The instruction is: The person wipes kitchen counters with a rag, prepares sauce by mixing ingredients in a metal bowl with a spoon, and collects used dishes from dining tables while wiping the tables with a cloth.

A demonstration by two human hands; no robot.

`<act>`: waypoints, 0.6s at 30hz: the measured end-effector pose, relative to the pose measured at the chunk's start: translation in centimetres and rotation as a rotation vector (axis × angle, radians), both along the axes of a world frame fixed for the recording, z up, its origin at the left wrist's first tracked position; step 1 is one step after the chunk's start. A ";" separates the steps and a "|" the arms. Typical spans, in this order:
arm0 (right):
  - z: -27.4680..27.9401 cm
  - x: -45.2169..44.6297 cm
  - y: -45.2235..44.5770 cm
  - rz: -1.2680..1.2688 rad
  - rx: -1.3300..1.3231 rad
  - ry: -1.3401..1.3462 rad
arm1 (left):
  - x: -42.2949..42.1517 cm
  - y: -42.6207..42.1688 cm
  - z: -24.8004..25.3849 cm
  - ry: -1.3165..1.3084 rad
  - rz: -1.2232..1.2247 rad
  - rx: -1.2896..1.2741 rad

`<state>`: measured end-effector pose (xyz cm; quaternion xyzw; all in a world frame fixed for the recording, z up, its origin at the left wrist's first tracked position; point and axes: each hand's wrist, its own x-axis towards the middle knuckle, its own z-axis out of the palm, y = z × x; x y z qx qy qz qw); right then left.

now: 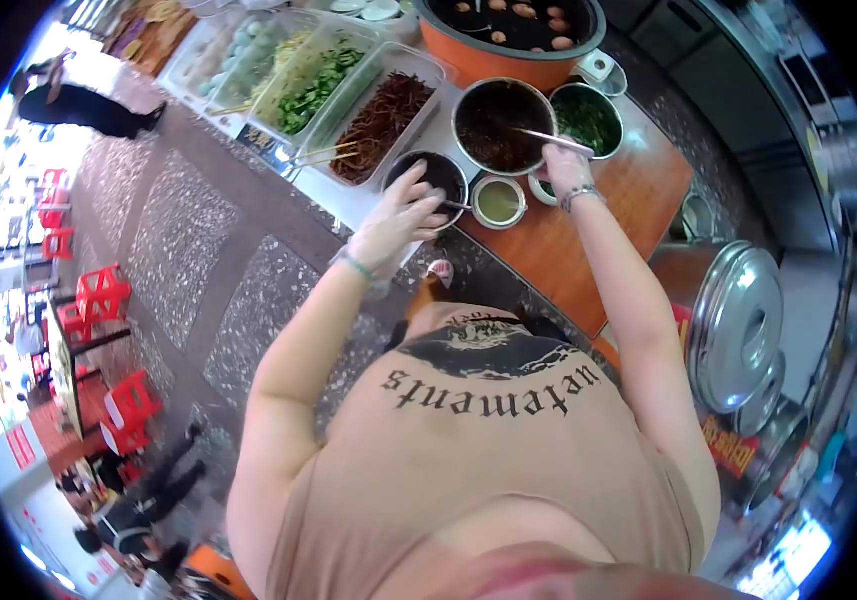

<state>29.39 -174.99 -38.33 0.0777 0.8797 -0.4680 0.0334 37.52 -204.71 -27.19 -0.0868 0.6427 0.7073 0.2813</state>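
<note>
My right hand (566, 170), in a clear plastic glove, is closed round the pale handle of a spoon (554, 140). The spoon's other end dips into a metal pot of dark brown sauce (493, 115), its bowl hidden. My left hand (398, 222), also gloved, reaches over a smaller pot with dark contents (424, 165). Its fingers are spread near a dark spoon handle (456, 206) that sticks out over this pot's rim; whether they touch it I cannot tell. Between my hands stands a small cup of yellowish-green liquid (498, 203).
Clear tubs of brown shreds (383, 125), sliced greens (320, 90) and pale eggs line the counter (638, 200). Behind are chopped greens (586, 118) in a pot and a large orange pot (508, 65) with eggs. A lidded steel drum (743, 325) stands right. People and red stools (101, 295) are left.
</note>
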 end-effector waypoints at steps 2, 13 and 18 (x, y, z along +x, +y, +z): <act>-2.6 -1.5 0.0 0.142 0.350 0.036 | -0.5 -3.0 -1.0 -0.032 0.032 0.011; -14.0 -7.4 -1.9 -0.164 -0.118 -0.273 | -3.5 -4.4 -3.9 -0.208 0.022 0.126; -8.1 -7.1 -5.5 -0.474 -0.421 -0.441 | -5.0 -2.7 -4.3 -0.170 -0.148 0.092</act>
